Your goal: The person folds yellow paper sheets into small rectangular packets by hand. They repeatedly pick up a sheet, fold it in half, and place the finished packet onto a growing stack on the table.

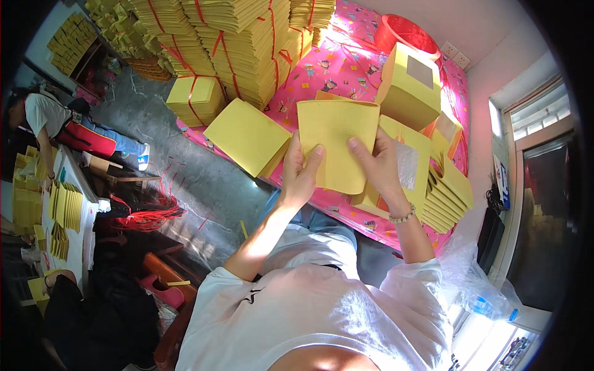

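Note:
Both my hands hold a flat yellow paper packet (337, 145) upright over the pink table. My left hand (301, 170) grips its lower left edge, thumb lying on the front. On the right edge my right hand (378, 164) has its thumb pressed to the face and its fingers behind. The packet looks like folded yellow paper, slightly open along its top; its exact kind is unclear. A yellow paper stack (247, 137) lies just left of it. To the right are a yellow box-shaped stack (409, 83), another with a grey panel (405, 157), and fanned yellow packets (447, 195).
Tall stacks of yellow paper tied with red straps (232, 55) stand behind the pink patterned cloth (322, 74). A red basin (407, 36) sits in the far corner. Red straps (148, 213) lie on the floor. At left, other people work by a white table (80, 216).

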`<control>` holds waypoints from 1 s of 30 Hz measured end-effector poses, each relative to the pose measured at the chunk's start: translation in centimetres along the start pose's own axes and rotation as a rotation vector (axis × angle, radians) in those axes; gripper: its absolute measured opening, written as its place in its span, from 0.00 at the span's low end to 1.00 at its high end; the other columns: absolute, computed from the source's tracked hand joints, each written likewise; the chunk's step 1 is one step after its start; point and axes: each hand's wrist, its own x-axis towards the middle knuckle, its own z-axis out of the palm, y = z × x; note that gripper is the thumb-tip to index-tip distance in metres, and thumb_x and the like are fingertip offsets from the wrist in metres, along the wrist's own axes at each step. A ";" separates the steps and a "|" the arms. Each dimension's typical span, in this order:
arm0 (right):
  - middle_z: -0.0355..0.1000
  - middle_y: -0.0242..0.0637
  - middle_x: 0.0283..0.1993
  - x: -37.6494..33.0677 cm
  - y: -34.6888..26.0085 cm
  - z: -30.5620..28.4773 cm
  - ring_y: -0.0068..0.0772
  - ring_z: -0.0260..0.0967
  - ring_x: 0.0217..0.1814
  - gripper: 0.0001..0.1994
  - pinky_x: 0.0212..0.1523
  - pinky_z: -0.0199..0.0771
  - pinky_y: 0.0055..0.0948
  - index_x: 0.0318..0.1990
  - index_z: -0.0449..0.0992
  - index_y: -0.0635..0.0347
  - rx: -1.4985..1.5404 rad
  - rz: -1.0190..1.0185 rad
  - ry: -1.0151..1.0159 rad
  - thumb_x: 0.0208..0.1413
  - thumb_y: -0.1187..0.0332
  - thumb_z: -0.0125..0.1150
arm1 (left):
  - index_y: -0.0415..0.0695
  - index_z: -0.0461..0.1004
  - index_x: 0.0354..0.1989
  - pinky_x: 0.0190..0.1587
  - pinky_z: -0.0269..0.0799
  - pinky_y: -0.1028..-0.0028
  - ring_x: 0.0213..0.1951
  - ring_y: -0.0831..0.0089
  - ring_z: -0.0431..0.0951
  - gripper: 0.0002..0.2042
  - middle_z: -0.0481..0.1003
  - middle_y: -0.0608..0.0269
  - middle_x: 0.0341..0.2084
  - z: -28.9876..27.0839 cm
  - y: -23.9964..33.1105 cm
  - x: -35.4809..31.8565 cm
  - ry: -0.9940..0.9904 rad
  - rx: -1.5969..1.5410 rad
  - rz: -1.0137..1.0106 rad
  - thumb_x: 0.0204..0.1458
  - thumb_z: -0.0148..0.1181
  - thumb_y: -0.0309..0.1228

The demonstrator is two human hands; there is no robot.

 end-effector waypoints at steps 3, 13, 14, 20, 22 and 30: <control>0.75 0.30 0.38 0.9 -0.4 -0.3 0.14 0.70 0.39 0.10 0.39 0.72 0.19 0.46 0.74 0.64 0.014 0.032 0.022 0.59 0.69 0.60 | 0.40 0.59 0.60 0.56 0.63 0.73 0.53 0.76 0.68 0.19 0.69 0.61 0.52 -0.4 -0.1 -0.1 0.001 -0.038 -0.032 0.60 0.49 0.25; 0.72 0.24 0.32 2.2 1.4 -2.5 0.10 0.65 0.32 0.07 0.33 0.66 0.15 0.37 0.74 0.62 -0.076 0.046 -0.008 0.60 0.67 0.59 | 0.39 0.61 0.56 0.54 0.66 0.73 0.50 0.77 0.70 0.16 0.70 0.61 0.48 -0.8 0.7 -0.7 0.019 0.003 -0.105 0.59 0.46 0.22; 0.73 0.25 0.32 2.1 1.6 -2.5 0.11 0.66 0.32 0.08 0.33 0.66 0.15 0.38 0.74 0.62 -0.058 0.073 -0.019 0.60 0.66 0.59 | 0.39 0.61 0.56 0.53 0.66 0.73 0.50 0.78 0.70 0.16 0.70 0.61 0.48 -1.0 0.5 -0.8 0.027 0.018 -0.104 0.59 0.46 0.22; 0.76 0.30 0.35 0.5 0.3 -1.1 0.15 0.70 0.35 0.14 0.36 0.70 0.19 0.43 0.76 0.69 -0.100 0.207 -0.233 0.58 0.65 0.61 | 0.39 0.62 0.56 0.52 0.66 0.74 0.48 0.78 0.70 0.16 0.70 0.62 0.47 -2.2 0.7 -1.2 0.085 0.038 -0.097 0.59 0.47 0.23; 0.77 0.32 0.36 0.4 0.9 -1.2 0.16 0.71 0.36 0.15 0.37 0.71 0.20 0.44 0.77 0.70 -0.122 0.220 -0.282 0.58 0.65 0.62 | 0.39 0.62 0.56 0.52 0.66 0.74 0.48 0.78 0.70 0.16 0.71 0.63 0.47 -2.5 0.6 -1.3 0.094 0.047 -0.098 0.59 0.47 0.23; 0.77 0.31 0.31 1.2 1.0 -0.1 0.16 0.71 0.32 0.15 0.34 0.72 0.20 0.41 0.79 0.70 -0.198 0.357 -0.423 0.56 0.63 0.63 | 0.39 0.63 0.57 0.53 0.65 0.75 0.50 0.76 0.70 0.16 0.70 0.62 0.49 -3.4 1.6 -1.9 0.183 0.018 -0.046 0.60 0.48 0.23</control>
